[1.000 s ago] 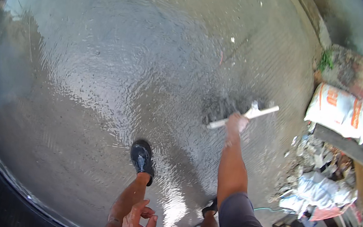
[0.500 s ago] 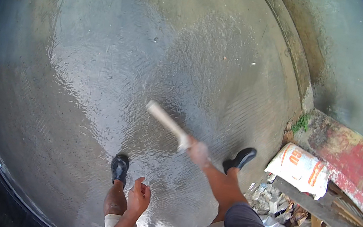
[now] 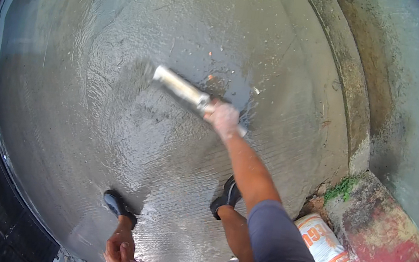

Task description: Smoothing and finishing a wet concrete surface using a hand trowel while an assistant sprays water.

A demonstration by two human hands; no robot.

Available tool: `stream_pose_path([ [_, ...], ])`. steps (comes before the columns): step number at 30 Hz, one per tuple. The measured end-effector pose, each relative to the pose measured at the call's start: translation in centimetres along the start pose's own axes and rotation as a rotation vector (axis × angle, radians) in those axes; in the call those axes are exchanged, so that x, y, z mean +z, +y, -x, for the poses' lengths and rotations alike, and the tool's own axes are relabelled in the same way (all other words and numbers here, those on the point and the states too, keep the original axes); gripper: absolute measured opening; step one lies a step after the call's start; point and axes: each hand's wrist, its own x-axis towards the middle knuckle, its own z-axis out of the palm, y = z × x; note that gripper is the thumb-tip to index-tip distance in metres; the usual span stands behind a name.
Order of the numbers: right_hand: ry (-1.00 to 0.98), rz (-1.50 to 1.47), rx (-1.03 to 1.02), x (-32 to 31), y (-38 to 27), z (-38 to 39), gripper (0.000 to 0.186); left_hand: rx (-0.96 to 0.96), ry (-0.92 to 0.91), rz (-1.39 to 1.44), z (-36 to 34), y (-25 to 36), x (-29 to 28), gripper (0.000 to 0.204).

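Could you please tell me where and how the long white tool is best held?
Probably grasp the long white tool just right of its middle, from the person's side, as the right hand does: its bar slants and shows on both sides of that hand.

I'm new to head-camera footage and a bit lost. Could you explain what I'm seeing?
There's no machine, just a person's two bare hands. The view comes from the left of two wide cameras worn on the head, looking down, so straight edges bend. The right hand grips a long, pale tool, blurred, at or just above the wet floor. The left hand, at the lower edge, shows nothing in it. Small bits of debris lie on the floor. A white sack lies at lower right.
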Motion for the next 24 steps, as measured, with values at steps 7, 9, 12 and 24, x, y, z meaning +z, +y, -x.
stream_pose_path([
  [7, 0.422, 0.219, 0.276, -17.0, 18.2, -10.3, 0.037, -0.065, -0.068, 0.38, 1.7, 16.8, 3.9, 0.035],
  [9, 0.568, 0.082, 0.187, -17.9, 19.5, -9.5, 0.033, -0.074, -0.078, 0.429, 1.8, 18.1, 5.6, 0.034],
  [12, 0.448, -0.372, 0.071, -14.1, 16.2, -3.2, 0.035, -0.061, -0.173, 0.566, -0.6, 18.8, 9.3, 0.034],
  [24, -0.372, -0.082, -0.232, -1.9, 13.1, 4.4, 0.03, -0.2, -0.15, 0.347, -2.5, 25.5, 15.9, 0.03],
])
